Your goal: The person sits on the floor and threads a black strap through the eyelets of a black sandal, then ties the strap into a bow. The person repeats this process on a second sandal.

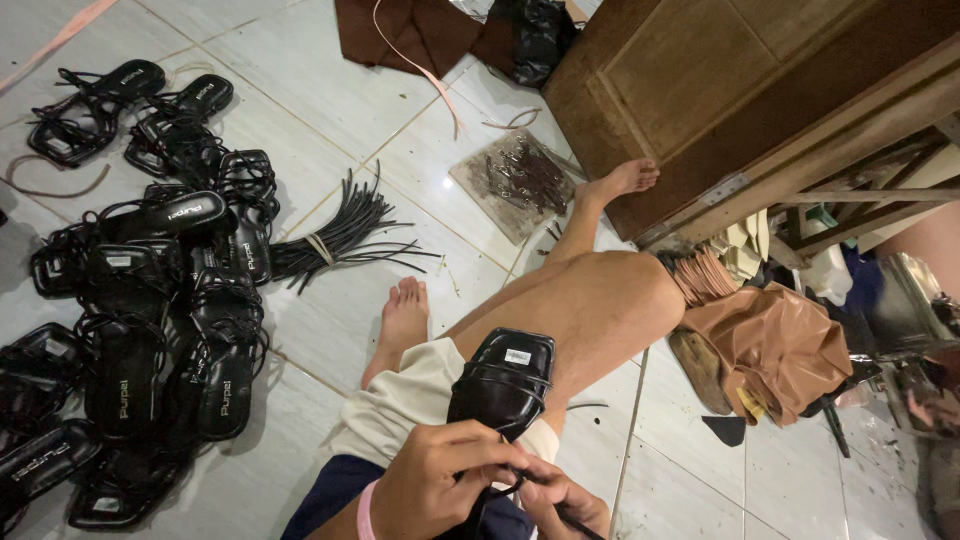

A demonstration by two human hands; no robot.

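The person sits on the tiled floor [330, 100] with a black sandal [503, 385] resting on the lap, its toe pointing away toward the bent knee. The left hand [440, 485] curls over the sandal's heel end, fingers pressed together around a thin black strap [510, 487]. The right hand [560, 500] sits just beside it at the lower edge of view, fingers pinching the same strap. A heap of finished black sandals [150, 320] lies along the floor's left side, with a tied bundle of black straps [345, 235] near it. A brown leather sheet [775, 345] lies crumpled to the right, beneath a wooden door [700, 90].
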